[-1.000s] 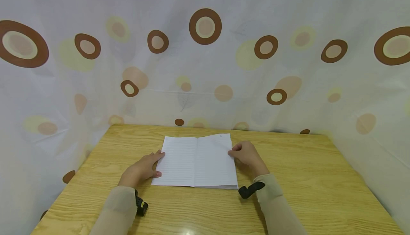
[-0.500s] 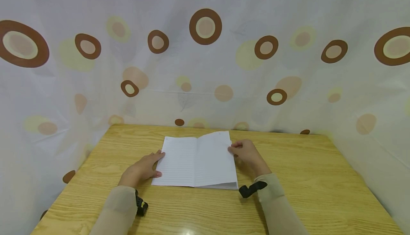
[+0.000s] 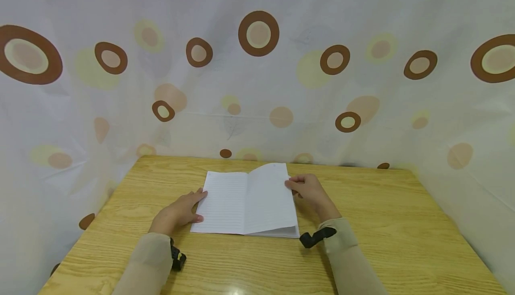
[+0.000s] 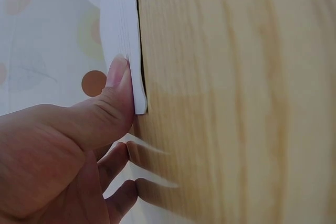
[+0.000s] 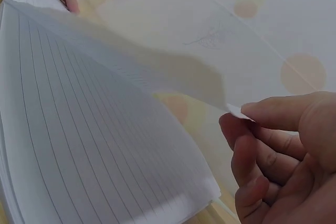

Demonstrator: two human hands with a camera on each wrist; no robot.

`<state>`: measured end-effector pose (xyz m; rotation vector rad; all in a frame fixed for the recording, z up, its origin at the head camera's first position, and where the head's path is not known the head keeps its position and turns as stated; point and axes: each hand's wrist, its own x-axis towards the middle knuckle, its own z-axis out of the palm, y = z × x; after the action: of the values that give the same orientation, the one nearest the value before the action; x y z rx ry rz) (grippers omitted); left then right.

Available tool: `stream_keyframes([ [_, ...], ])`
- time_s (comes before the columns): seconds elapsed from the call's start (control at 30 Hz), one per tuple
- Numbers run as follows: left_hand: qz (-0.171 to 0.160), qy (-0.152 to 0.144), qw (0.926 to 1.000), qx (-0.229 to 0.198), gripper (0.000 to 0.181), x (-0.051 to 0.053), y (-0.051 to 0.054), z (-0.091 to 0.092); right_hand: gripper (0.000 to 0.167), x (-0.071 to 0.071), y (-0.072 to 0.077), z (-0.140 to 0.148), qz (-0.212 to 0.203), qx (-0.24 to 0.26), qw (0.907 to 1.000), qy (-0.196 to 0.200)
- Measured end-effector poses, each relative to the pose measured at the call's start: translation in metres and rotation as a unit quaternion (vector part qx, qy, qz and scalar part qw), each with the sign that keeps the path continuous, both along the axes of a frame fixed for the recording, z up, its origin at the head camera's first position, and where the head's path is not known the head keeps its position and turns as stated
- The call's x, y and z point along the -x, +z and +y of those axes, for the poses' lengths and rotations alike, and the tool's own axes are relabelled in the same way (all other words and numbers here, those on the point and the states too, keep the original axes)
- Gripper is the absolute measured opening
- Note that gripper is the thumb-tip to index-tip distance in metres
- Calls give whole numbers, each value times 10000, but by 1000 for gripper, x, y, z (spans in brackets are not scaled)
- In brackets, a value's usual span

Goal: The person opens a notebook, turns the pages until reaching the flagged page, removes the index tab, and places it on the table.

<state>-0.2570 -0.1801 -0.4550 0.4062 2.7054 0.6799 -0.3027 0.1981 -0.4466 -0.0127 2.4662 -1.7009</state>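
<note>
An open lined notebook [image 3: 223,203] lies on the wooden table, its right-hand page [image 3: 268,199] lifted off the pages below. My right hand [image 3: 311,193] pinches that page's outer edge between thumb and fingers; the right wrist view shows the raised sheet and lined paper [image 5: 100,145] underneath. On the notebook's left edge rests my left hand [image 3: 179,210], fingers spread, with thumb and fingertips touching the page. Close up in the left wrist view, the left thumb [image 4: 107,103] presses on the page near its corner, while other fingers touch the table beside it.
The wooden table [image 3: 382,228] extends on both sides of the notebook and in front of it. Behind stands a white curtain [image 3: 257,80] with brown and yellow circles. Black wrist cameras [image 3: 317,238] are strapped over both sleeves.
My right hand has raised the right-hand page higher and shifted slightly up and left, widening the gap beneath the sheet. The left hand has stayed in place.
</note>
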Motion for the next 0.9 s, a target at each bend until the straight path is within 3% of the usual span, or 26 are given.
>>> stream_keyframes([
  [0.57, -11, -18, 9999, 99, 78, 1, -1, 0, 23, -1, 2, -6, -106, 705, 9974, -103],
  [0.9, -22, -9, 9999, 99, 78, 3, -3, -1, 27, -3, 10, -11, 10, 747, 9972, 42],
])
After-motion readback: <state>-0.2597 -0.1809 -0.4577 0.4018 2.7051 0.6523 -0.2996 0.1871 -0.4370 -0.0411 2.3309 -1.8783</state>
